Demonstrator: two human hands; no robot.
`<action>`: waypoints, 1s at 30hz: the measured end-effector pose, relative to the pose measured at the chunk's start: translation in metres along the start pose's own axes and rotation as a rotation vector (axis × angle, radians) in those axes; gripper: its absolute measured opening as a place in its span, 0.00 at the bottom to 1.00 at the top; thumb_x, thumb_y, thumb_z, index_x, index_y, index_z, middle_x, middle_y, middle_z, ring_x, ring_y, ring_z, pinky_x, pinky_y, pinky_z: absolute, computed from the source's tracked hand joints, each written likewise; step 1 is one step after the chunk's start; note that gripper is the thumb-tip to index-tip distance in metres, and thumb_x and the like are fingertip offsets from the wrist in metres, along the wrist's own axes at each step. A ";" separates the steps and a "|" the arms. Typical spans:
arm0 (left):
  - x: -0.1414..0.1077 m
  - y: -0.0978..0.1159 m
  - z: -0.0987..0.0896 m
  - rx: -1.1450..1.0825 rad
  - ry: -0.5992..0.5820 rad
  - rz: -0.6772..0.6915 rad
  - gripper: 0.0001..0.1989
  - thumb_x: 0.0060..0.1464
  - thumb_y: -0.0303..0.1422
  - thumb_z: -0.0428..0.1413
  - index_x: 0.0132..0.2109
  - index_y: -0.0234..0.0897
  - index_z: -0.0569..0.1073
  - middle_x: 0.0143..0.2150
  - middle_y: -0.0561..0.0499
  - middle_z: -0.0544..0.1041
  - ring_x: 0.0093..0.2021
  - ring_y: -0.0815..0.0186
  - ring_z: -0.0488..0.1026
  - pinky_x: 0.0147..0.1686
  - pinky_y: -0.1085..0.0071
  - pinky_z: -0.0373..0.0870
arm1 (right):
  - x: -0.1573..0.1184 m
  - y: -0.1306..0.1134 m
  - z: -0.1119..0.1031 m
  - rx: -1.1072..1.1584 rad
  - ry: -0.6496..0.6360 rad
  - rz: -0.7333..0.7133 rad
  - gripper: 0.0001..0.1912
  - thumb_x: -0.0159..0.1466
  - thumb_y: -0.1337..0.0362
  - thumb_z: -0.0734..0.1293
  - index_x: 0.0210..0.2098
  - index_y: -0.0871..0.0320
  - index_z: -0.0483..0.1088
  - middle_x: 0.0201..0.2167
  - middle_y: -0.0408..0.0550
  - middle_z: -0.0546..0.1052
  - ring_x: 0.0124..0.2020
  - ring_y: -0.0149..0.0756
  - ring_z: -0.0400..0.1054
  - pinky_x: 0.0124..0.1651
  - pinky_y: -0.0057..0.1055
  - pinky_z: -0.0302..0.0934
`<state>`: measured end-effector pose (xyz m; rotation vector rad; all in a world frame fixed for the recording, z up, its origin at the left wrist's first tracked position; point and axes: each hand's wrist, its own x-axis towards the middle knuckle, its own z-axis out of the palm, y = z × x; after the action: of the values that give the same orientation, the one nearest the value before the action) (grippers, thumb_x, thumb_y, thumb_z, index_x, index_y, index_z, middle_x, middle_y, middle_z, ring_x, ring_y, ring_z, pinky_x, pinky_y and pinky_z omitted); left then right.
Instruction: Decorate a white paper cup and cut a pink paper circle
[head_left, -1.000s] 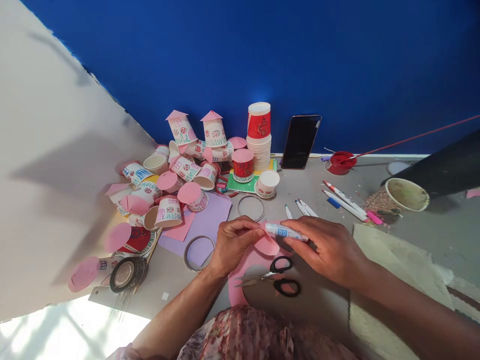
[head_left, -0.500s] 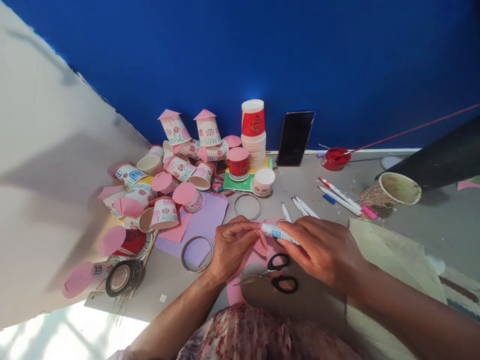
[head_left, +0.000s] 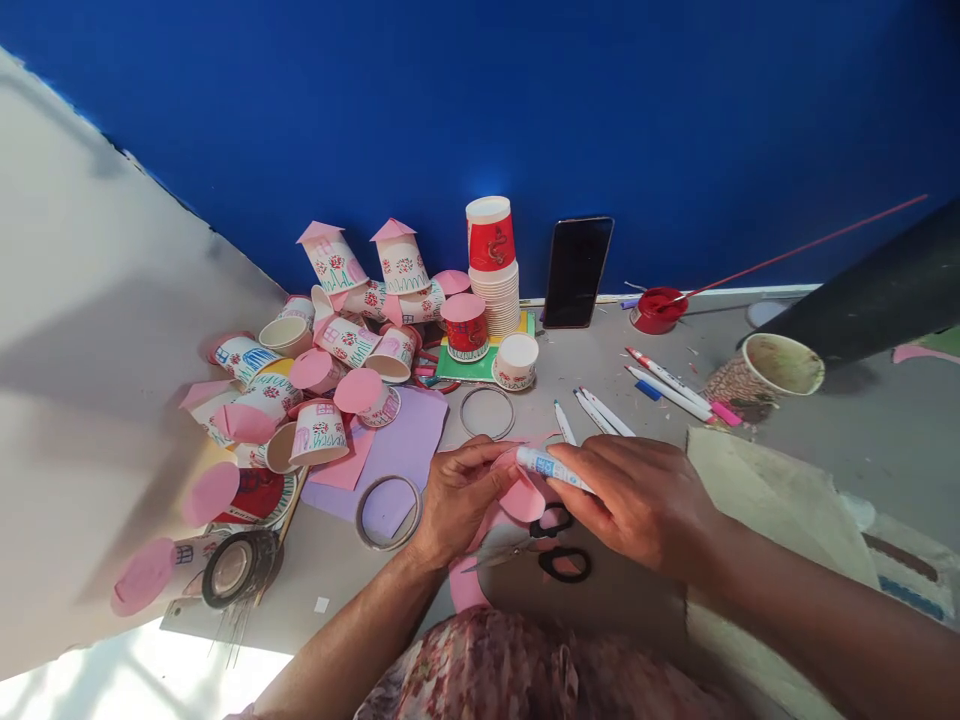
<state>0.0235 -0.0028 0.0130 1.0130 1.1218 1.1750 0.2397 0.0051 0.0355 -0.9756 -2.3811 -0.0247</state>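
Note:
My left hand pinches a small pink paper piece between thumb and fingers. In my right hand is a white glue stick with blue print, its tip against the paper close to my left fingertips. Below both hands lie scissors with black handles, their blades spread, on a pink paper sheet with a cut-out. A tape ring rests beside my left wrist. Part of the pink piece is hidden by my fingers.
Decorated paper cups with pink tops crowd the left. Behind stand a cup stack and a phone leaning on the blue wall. Markers, a red pot and a stained cup are at right. Purple paper lies at left.
The pink paper piece has turned and shows more of its face below my left fingers. The glue stick stays at its edge. The whole view has shifted slightly.

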 end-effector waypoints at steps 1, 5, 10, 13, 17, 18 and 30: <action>0.000 0.000 0.001 -0.012 0.001 -0.006 0.12 0.46 0.41 0.75 0.38 0.44 0.89 0.31 0.50 0.80 0.33 0.67 0.72 0.34 0.71 0.69 | 0.000 -0.001 0.000 -0.023 -0.004 -0.003 0.11 0.77 0.63 0.61 0.44 0.57 0.75 0.24 0.41 0.76 0.26 0.33 0.71 0.32 0.35 0.55; -0.002 -0.003 0.002 -0.027 0.027 -0.004 0.11 0.47 0.40 0.75 0.38 0.44 0.90 0.29 0.52 0.76 0.31 0.69 0.69 0.32 0.72 0.67 | -0.002 -0.004 0.002 -0.094 -0.006 0.007 0.11 0.77 0.62 0.61 0.43 0.57 0.75 0.24 0.41 0.74 0.25 0.36 0.70 0.32 0.37 0.53; -0.003 -0.011 0.002 -0.065 0.031 -0.024 0.11 0.48 0.38 0.75 0.40 0.43 0.89 0.31 0.51 0.76 0.34 0.69 0.71 0.35 0.72 0.69 | -0.002 -0.004 0.002 -0.097 0.044 -0.032 0.07 0.75 0.65 0.64 0.44 0.58 0.75 0.23 0.41 0.73 0.25 0.36 0.68 0.32 0.38 0.52; -0.001 -0.015 0.001 -0.133 0.015 -0.034 0.10 0.49 0.36 0.74 0.40 0.43 0.89 0.32 0.51 0.78 0.35 0.70 0.72 0.36 0.74 0.69 | -0.002 -0.003 0.002 -0.108 0.068 -0.063 0.07 0.74 0.65 0.66 0.46 0.62 0.75 0.24 0.42 0.72 0.26 0.37 0.67 0.32 0.38 0.52; 0.000 -0.016 0.000 -0.186 0.002 -0.060 0.10 0.47 0.34 0.75 0.39 0.42 0.89 0.33 0.51 0.79 0.35 0.70 0.73 0.37 0.75 0.71 | -0.005 0.000 0.001 -0.124 0.067 -0.073 0.10 0.74 0.66 0.66 0.51 0.64 0.75 0.26 0.42 0.72 0.27 0.38 0.66 0.33 0.38 0.52; 0.000 -0.016 0.000 -0.193 0.001 -0.068 0.10 0.47 0.34 0.75 0.38 0.41 0.89 0.33 0.51 0.79 0.35 0.70 0.73 0.37 0.74 0.71 | -0.006 0.000 0.002 -0.120 0.062 -0.073 0.10 0.74 0.66 0.66 0.51 0.64 0.75 0.26 0.43 0.72 0.27 0.38 0.66 0.33 0.38 0.53; 0.000 -0.011 0.000 -0.158 -0.030 -0.125 0.10 0.46 0.36 0.75 0.36 0.37 0.89 0.32 0.51 0.78 0.33 0.70 0.72 0.36 0.73 0.71 | -0.010 0.000 0.007 -0.134 0.044 -0.106 0.11 0.73 0.67 0.66 0.51 0.65 0.76 0.27 0.45 0.73 0.28 0.39 0.66 0.33 0.39 0.53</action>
<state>0.0253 -0.0045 0.0027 0.8257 1.0366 1.1259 0.2418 0.0003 0.0242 -0.8987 -2.4135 -0.2456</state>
